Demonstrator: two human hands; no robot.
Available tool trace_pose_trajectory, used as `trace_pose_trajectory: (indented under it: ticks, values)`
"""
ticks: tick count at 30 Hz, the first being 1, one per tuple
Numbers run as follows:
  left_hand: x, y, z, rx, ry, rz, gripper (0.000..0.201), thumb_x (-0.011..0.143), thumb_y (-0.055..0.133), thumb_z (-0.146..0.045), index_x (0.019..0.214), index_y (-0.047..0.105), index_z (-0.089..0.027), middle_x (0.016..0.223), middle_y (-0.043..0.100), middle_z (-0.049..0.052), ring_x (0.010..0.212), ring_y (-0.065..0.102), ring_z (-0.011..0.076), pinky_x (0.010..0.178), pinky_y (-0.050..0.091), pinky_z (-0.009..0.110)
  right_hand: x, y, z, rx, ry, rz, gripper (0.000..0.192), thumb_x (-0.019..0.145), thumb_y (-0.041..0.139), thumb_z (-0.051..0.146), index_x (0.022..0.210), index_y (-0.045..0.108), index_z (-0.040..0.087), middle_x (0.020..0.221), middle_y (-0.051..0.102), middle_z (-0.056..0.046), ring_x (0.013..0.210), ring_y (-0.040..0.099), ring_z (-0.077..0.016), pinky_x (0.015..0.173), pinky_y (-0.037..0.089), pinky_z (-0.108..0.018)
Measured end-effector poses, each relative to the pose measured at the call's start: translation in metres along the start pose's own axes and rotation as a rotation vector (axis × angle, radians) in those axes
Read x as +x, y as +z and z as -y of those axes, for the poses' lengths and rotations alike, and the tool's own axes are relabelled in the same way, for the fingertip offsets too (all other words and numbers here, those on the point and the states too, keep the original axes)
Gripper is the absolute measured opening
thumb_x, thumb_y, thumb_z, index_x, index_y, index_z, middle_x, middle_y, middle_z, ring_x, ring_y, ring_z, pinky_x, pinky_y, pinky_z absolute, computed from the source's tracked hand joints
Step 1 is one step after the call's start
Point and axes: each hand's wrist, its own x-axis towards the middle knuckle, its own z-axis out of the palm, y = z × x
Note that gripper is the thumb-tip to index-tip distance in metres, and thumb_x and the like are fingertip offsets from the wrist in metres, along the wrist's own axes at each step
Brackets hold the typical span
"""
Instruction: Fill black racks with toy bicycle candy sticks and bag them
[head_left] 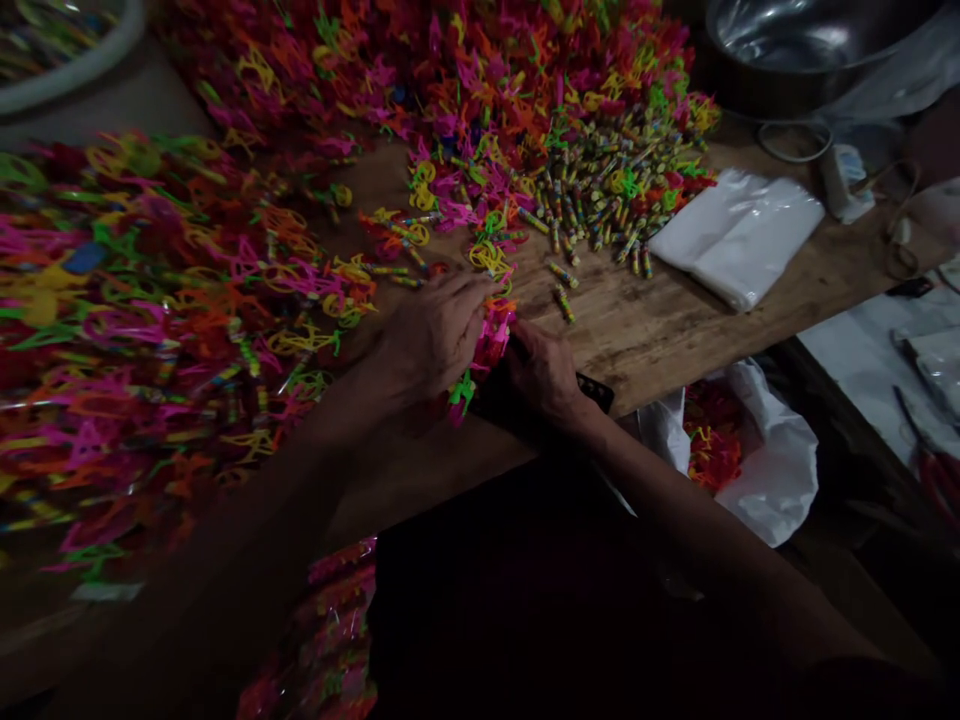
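Two hands meet near the front edge of the wooden table point(675, 330), both closed around one small bundle of neon plastic toys point(491, 345). The left hand point(431, 335) curls over the bundle from the heap side, fingers bent down onto it; the right hand point(544, 375) pinches it from the other side, thumb and fingers wrapped tight.

The bundle sits just beside the table's front edge, so I judge a loosened grip could let pieces drop over the edge toward the white bag point(765, 470) hanging below the front right corner, or onto the floor. The big heap of bright plastic pieces point(172, 310) along the left edge crowds the left wrist; a sweep of the forearm could drag pieces off. The small printed tubes point(592, 215) scattered toward the back could roll if nudged.

A dark flat object point(596, 392) under the right hand is too dim to name. What ties the bundle, if anything, is hidden by the fingers. The folded clear bags point(739, 235) lie near the right edge, and the metal bowl point(810, 45) at the back right corner is cut off by the frame.
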Motion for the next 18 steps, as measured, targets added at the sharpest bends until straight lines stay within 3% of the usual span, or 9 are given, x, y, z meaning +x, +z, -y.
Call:
trace_pose_trajectory:
  ticks: [5,10,14,18]
  values:
    - [-0.001,0.004,-0.001,0.002,-0.048,-0.047,0.047,0.1,0.032,-0.02,0.138,0.057,-0.011,0.139,0.066,0.013,0.132,0.061,0.025,0.115,0.048,0.041,-0.002,0.0,-0.008,0.058,-0.044,-0.066,0.02,0.092,0.054,0.014,0.103,0.068,0.02,0.106,0.075,-0.008,0.102,0.069,-0.0217,0.092,0.054,-0.032]
    - [-0.005,0.014,0.001,0.003,-0.04,-0.175,0.048,0.098,0.034,-0.016,0.14,0.057,-0.012,0.144,0.062,0.011,0.137,0.056,0.0231,0.118,0.045,0.04,-0.009,0.004,-0.019,0.231,0.016,-0.147,0.015,0.093,0.057,0.025,0.1,0.07,0.022,0.099,0.076,-0.006,0.091,0.07,-0.0206,0.086,0.056,-0.034]
    - [-0.004,0.009,-0.002,-0.047,-0.06,-0.067,0.047,0.096,0.037,-0.014,0.138,0.058,-0.012,0.146,0.06,0.013,0.139,0.053,0.0252,0.12,0.042,0.044,-0.013,0.007,-0.023,0.377,0.201,-0.238,0.022,0.095,0.062,0.043,0.098,0.07,0.023,0.093,0.074,-0.003,0.087,0.068,-0.0191,0.08,0.057,-0.031]
    - [0.001,0.005,-0.006,-0.077,-0.104,-0.039,0.045,0.096,0.038,-0.015,0.136,0.058,-0.014,0.142,0.062,0.011,0.137,0.055,0.0257,0.12,0.041,0.045,-0.013,0.005,-0.022,0.436,0.253,-0.236,0.025,0.093,0.065,0.048,0.093,0.07,0.024,0.09,0.073,-0.003,0.086,0.068,-0.0196,0.078,0.057,-0.031]
